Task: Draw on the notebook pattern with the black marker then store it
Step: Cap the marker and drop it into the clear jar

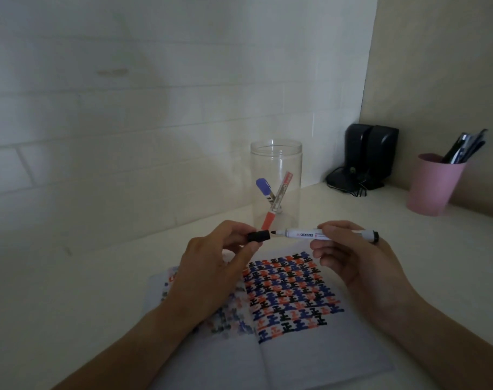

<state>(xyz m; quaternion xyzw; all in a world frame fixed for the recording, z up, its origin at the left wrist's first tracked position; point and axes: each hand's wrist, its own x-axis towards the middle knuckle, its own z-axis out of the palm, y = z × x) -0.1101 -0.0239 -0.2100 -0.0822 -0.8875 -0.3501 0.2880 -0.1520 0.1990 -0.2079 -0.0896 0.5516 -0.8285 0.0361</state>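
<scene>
The black cap [61, 236] is being pinched by the left hand [211, 266], and the black marker [328, 234] is being gripped level by the right hand [352, 260], tip bared and just apart from the cap, both above the open notebook [296, 342] with its coloured pattern [290, 291]. Whether capping or uncapping is being carried out cannot be told; if capping, tip and cap are being lined up, and storage in the clear jar [276, 187] behind, already holding a blue marker [263, 187] and a red marker [276, 204], is being called for next.

A pale counter [79, 299] carries an open notebook [310, 353] near its front edge. Behind it stands a clear jar [276, 161]; a pink cup [433, 187] and black speakers [372, 153] stand at the right.
</scene>
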